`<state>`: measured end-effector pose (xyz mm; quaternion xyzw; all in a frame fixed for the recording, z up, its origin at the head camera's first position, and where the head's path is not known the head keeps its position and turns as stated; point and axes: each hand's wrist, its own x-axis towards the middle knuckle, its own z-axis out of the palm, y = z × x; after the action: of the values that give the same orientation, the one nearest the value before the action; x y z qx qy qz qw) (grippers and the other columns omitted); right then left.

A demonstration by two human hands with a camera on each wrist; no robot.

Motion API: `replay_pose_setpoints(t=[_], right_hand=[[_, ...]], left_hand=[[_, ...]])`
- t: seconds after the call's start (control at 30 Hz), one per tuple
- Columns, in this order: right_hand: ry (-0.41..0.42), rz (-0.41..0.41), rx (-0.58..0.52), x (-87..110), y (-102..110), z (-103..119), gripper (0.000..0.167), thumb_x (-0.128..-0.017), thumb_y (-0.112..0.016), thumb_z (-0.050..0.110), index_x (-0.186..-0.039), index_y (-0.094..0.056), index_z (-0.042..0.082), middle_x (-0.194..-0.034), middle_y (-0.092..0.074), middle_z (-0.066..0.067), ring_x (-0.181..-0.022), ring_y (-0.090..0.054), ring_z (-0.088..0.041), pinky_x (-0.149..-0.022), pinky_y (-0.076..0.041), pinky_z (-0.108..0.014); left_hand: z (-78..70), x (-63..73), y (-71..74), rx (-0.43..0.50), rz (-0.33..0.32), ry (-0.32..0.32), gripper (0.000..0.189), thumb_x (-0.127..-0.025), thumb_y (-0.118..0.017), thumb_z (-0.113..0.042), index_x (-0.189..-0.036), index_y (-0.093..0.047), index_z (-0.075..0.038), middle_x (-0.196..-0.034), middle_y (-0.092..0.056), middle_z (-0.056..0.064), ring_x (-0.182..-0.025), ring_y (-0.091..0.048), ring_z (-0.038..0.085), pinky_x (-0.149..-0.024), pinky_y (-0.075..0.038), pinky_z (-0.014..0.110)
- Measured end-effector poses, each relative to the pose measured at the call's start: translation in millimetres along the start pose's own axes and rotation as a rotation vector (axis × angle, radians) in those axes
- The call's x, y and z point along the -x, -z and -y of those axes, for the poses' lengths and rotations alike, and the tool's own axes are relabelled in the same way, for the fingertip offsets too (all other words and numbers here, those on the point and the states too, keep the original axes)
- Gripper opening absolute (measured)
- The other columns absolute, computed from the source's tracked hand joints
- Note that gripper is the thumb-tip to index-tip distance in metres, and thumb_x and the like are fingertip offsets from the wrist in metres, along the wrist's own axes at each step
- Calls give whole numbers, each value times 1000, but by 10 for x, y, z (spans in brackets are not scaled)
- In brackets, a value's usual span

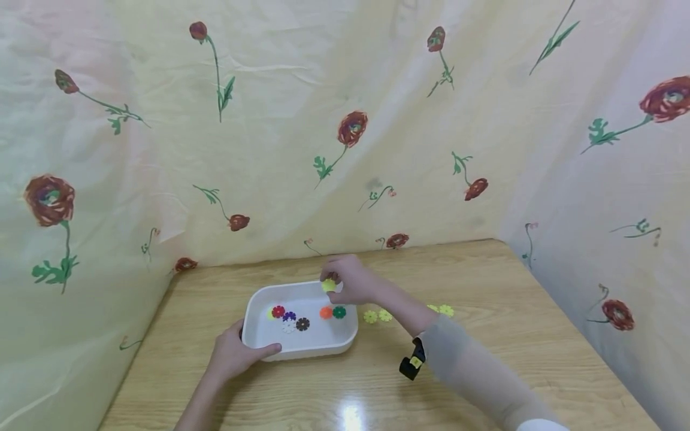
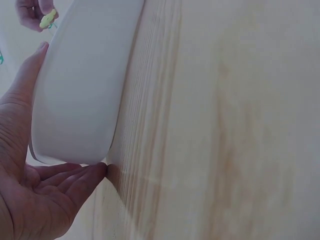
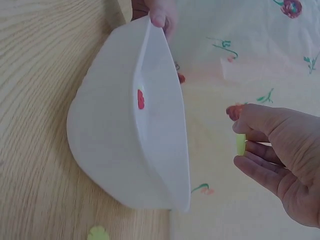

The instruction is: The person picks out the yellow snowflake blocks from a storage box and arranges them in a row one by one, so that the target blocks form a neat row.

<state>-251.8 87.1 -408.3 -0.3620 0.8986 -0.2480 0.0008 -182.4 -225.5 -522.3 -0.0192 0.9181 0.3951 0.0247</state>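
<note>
A white plastic tray (image 1: 309,353) sits on the table. My left hand (image 1: 233,354) holds its near left corner, thumb on the front rim and fingers against the outer side. Over the tray's far right part, my right hand (image 1: 353,280) pinches a yellow flower-shaped disc (image 1: 328,285) between thumb and fingers; the right wrist view shows this disc (image 3: 241,144) edge-on. Inside the tray lie a red disc (image 1: 278,312) overlapping a yellow one, a purple disc (image 1: 289,316), a white disc (image 1: 288,327), a brown disc (image 1: 302,324), an orange disc (image 1: 326,312) and a green disc (image 1: 339,312).
Right of the tray, several yellow discs (image 1: 370,317) lie on the wooden table (image 1: 517,335), some beyond the right forearm. A black strap with a small device (image 1: 412,362) is on the right wrist. Flower-printed cloth (image 1: 280,149) hangs behind and at both sides.
</note>
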Motion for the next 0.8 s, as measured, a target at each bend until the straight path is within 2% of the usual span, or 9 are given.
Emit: replay_pose_setpoints(t=[0.3, 0.43, 0.67, 0.8], right_hand=[[14, -57, 28, 162, 109, -205, 24, -83, -85, 4, -105, -76, 1, -103, -75, -9, -90, -72, -18, -81, -64, -29], [-8, -60, 31, 223, 146, -276, 24, -83, -85, 4, -105, -77, 2, -103, -75, -8, -90, -71, -17, -80, -63, -27], [-11, -87, 20, 318, 200, -398, 25, -81, -84, 3, -104, -77, 0, -103, -75, -10, -89, -71, -18, -81, -65, -34], [-47, -92, 33, 369, 229, -462, 26, -81, -83, 4, -106, -77, 1, -105, -75, -9, -90, -71, -18, -81, -64, -31]], left_hand=[[-2, 9, 3, 4, -6, -4, 104, -67, -99, -53, -143, -59, 6, -129, -73, 26, -110, -71, 33, -94, -60, 50], [-4, 7, -3, 6, 0, -2, 105, -67, -99, -53, -144, -58, 7, -130, -72, 28, -112, -71, 35, -95, -60, 52], [1, -6, -17, 11, 8, 11, 107, -68, -98, -54, -146, -56, 6, -133, -70, 28, -116, -70, 37, -98, -59, 54], [2, -10, -16, 6, 5, 11, 106, -68, -98, -54, -145, -57, 6, -133, -71, 28, -115, -70, 36, -97, -59, 54]])
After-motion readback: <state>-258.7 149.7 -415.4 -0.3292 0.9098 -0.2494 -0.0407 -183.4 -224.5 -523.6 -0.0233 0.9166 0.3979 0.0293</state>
